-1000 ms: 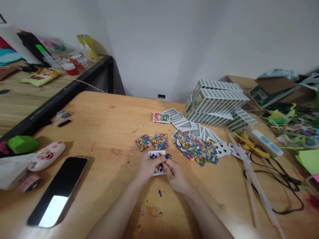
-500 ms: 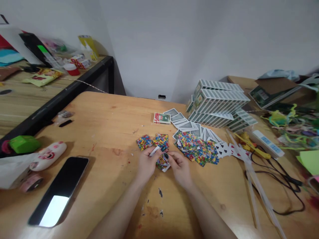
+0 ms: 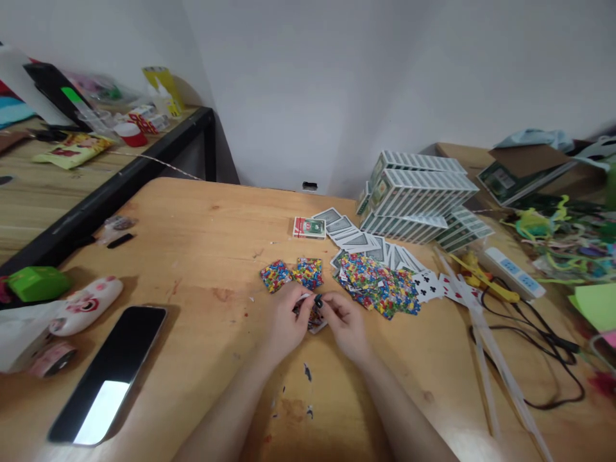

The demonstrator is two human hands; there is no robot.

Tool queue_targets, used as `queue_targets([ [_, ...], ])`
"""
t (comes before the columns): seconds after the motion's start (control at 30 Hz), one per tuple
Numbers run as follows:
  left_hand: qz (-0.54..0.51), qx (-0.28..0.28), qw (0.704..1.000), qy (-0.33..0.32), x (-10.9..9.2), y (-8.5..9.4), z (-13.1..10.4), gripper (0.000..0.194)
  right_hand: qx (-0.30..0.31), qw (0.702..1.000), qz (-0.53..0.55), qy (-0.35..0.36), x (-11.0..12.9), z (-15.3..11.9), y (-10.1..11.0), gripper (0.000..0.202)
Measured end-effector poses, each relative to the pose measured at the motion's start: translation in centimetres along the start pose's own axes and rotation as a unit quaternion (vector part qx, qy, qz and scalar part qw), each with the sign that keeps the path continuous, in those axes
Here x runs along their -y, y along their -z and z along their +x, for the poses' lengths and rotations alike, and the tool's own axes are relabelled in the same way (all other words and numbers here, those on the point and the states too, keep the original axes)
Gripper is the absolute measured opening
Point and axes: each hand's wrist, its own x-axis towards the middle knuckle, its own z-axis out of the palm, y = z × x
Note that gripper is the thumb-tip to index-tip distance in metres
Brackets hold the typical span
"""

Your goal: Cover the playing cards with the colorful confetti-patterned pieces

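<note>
My left hand (image 3: 289, 316) is closed around a white-edged thing, seen only as a pale sliver above the thumb. My right hand (image 3: 342, 319) meets it, finger and thumb pinched at a small dark piece (image 3: 318, 300) whose kind I cannot make out. Below the fingertips a patterned card (image 3: 316, 326) with a white border lies partly hidden. Just beyond my hands are two small patches of multicoloured brick-patterned cards, one on the left (image 3: 276, 276) and one on the right (image 3: 308, 273). Right of them spreads a heap of similar colourful cards (image 3: 378, 285).
Green-backed playing cards (image 3: 359, 241) fan out behind the heap, beside a card box (image 3: 309, 228). Striped boxes (image 3: 423, 192) are stacked at the back right. A power strip (image 3: 514, 273), cables and clear strips (image 3: 500, 359) lie right; a phone (image 3: 110, 372) lies left.
My left hand has turned inward and closer to my right, hiding more of the white-edged thing and the card below. The view has shifted slightly; the cards on the table stay put.
</note>
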Motion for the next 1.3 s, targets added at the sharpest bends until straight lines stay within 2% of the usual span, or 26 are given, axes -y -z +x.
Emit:
queue_targets([
  [0.13,0.003,0.014,1.000,-0.007,0.1,0.0,0.1,0.016,0.003,1.000,0.012,-0.023,0.2,-0.1,-0.2,0.012],
  [0.23,-0.020,0.029,0.999,0.013,0.3,-0.1,0.2,0.015,-0.008,0.999,0.007,-0.040,0.1,-0.2,-0.3,0.008],
  [0.5,-0.114,0.002,0.991,0.067,1.0,-0.7,0.3,0.013,-0.037,0.997,0.020,-0.072,0.3,-0.3,-0.3,0.010],
  [0.8,-0.167,-0.017,0.980,0.106,1.1,-0.8,0.6,0.010,-0.011,0.996,0.043,-0.075,0.6,-0.3,-0.1,0.015],
  [1.03,-0.192,-0.031,0.973,0.127,1.1,-0.8,0.7,0.009,0.057,0.994,0.060,-0.072,0.9,-0.4,0.3,0.017],
  [1.3,-0.189,-0.044,0.974,0.121,1.4,-1.1,0.5,0.011,0.057,0.994,0.071,-0.058,0.2,-0.6,0.5,0.023],
])
